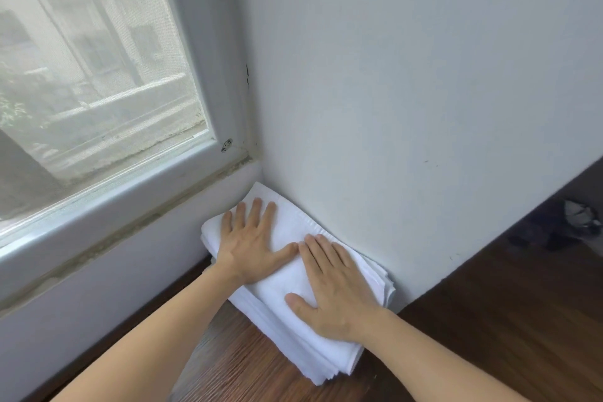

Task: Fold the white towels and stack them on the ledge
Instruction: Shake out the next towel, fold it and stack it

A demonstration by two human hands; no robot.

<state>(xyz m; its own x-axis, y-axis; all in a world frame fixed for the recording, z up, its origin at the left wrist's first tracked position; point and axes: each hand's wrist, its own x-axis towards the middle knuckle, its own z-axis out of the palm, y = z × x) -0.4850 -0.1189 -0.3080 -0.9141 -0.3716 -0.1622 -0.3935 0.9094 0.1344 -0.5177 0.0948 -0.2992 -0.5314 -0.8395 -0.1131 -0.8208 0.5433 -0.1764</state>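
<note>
Both hands are lying flat on the stack of white towels (293, 274) right now, palms down, fingers straight and spread a bit, not gripping anything. The left hand (251, 245) is sitting on the far end of the top towel, and the right hand (332, 290) is covering the near end, with its fingertips (313, 240) almost touching the left thumb. So it looks to me like the pressing and smoothing step after setting a folded towel on top.

The stack itself is sitting on the wooden ledge (261, 365), tucked into the corner: the white wall (408, 108) is running just beyond the right fingertips, and the window frame (137, 186) is out past the left fingertips.

My take on doing this well: keep the fingers flat and push the air out from the middle toward the edges, not bunching the cloth. The layered edges under the right wrist are looking slightly staggered, so I'd be nudging those flush before letting go. Also worth keeping the long side snug along the wall so the pile isn't leaning.

Brands or writing: I'm not seeing any tag, label or readable text anywhere, towels included.
</note>
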